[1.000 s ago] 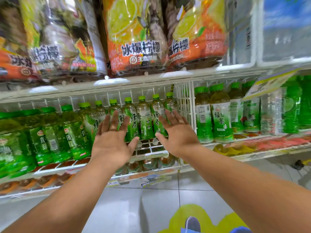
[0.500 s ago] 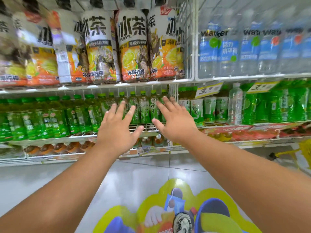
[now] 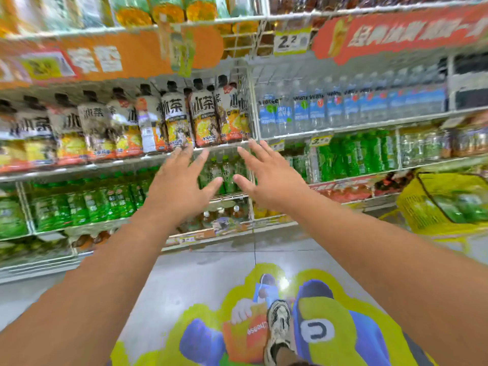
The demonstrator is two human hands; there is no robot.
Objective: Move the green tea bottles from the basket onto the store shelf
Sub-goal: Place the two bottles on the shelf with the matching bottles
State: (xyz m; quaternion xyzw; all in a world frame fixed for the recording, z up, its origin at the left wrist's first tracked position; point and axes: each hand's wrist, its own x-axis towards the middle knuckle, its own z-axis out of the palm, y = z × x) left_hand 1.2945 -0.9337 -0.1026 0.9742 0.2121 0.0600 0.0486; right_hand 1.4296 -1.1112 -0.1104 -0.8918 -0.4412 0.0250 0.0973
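Shelf (image 3: 87, 165) now farther; basket (image 3: 412, 207) entered right, contents blurred, perhaps bottles

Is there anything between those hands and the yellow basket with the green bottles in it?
Nothing visible blocks the way. The yellow basket stands low at the far right; both the left hand and right hand are empty, spread toward the shelf, with open air between.

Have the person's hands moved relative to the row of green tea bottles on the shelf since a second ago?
Yes. Both the left hand and right hand have drawn back from the green tea bottles, empty and open.
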